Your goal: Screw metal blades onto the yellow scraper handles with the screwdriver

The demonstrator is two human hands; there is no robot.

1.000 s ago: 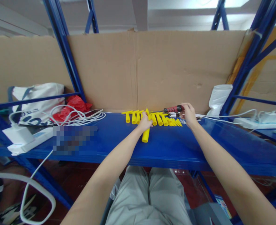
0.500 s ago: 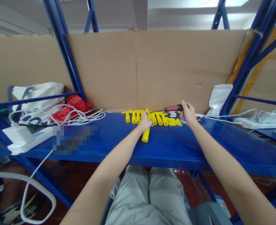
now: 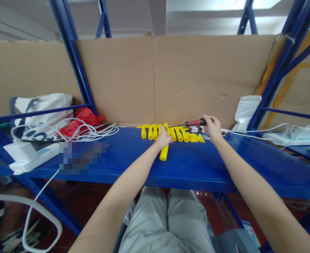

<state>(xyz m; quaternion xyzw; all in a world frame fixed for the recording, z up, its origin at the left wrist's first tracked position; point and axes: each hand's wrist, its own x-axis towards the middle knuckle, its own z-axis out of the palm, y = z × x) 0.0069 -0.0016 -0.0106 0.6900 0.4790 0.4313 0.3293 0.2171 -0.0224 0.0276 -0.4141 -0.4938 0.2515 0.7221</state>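
Observation:
My left hand (image 3: 164,137) is closed around a yellow plastic part with a tubular handle (image 3: 163,154), whose open end points toward me. In my right hand (image 3: 212,128) is the black end of a red and black screwdriver (image 3: 195,122). The screwdriver lies nearly level, its shaft pointing left at the top of the yellow part; whether the tip touches it is hard to tell. Several similar yellow parts (image 3: 150,133) stand in a row behind my left hand. Small yellow wedge-shaped pieces (image 3: 197,137) lie to the right, near small silvery bits (image 3: 205,137).
The blue shelf (image 3: 133,158) is backed by cardboard (image 3: 191,77). At left are a power strip (image 3: 36,158), coiled white cables (image 3: 91,131), a red plastic bag (image 3: 82,119) and a cloth bag (image 3: 44,112). A white packet (image 3: 246,110) and another power strip (image 3: 289,138) are at right.
My right hand and the screwdriver have shifted very slightly to the right, and the handle looks turned a little. My left hand keeps its hold on the yellow part.

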